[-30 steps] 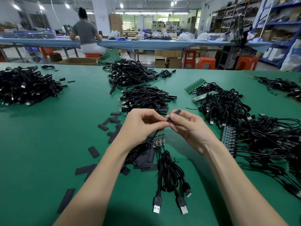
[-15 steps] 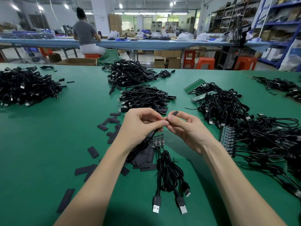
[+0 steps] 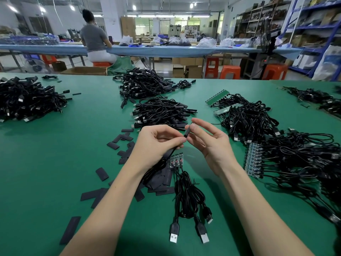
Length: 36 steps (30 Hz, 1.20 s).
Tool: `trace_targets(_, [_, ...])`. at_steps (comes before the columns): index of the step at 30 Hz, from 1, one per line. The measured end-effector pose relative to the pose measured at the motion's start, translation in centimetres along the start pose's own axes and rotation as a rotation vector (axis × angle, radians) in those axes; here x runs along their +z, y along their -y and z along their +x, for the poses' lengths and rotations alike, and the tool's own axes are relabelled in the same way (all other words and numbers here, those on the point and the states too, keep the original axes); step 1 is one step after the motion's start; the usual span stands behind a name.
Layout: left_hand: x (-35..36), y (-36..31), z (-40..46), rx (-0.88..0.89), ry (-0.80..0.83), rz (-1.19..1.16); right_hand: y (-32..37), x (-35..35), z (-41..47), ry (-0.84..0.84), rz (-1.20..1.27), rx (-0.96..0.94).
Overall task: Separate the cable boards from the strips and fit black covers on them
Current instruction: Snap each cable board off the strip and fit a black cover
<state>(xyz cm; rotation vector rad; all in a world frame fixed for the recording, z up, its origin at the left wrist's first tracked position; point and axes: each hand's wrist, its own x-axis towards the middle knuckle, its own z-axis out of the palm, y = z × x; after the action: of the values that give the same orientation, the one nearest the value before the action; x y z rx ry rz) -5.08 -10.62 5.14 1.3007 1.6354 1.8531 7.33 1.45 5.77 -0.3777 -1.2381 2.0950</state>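
Left hand (image 3: 156, 143) pinches cable (image 3: 166, 157), right hand (image 3: 206, 143) pinches black cover (image 3: 187, 130) — mid-fit; three bare boards (image 3: 176, 161), strip (image 3: 253, 161) left.

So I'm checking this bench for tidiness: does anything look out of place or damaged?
Nothing looks damaged. The flat black covers lie scattered loosely over the green table at odd angles, one stray near the front edge. The left hand and right hand pinch one cover normally.
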Motion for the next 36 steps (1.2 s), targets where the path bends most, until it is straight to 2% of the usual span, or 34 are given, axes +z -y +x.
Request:
trace_targets(22, [0.8,0.2,0.0,0.027,-0.057,0.091,-0.4,0.5,-0.2,-0.005,0.02,-0.019])
trace_targets(27, [0.7,0.3,0.1,0.032,-0.056,0.09,-0.4,0.0,0.1,0.02,0.066,0.064])
trace_targets(31, [0.7,0.2,0.1,0.03,-0.025,0.121,0.3,-0.9,0.3,0.085,-0.02,0.163])
trace_targets(36, [0.8,0.0,-0.1,0.027,-0.021,0.147,0.2,-1.3,0.4,0.094,-0.061,0.192])
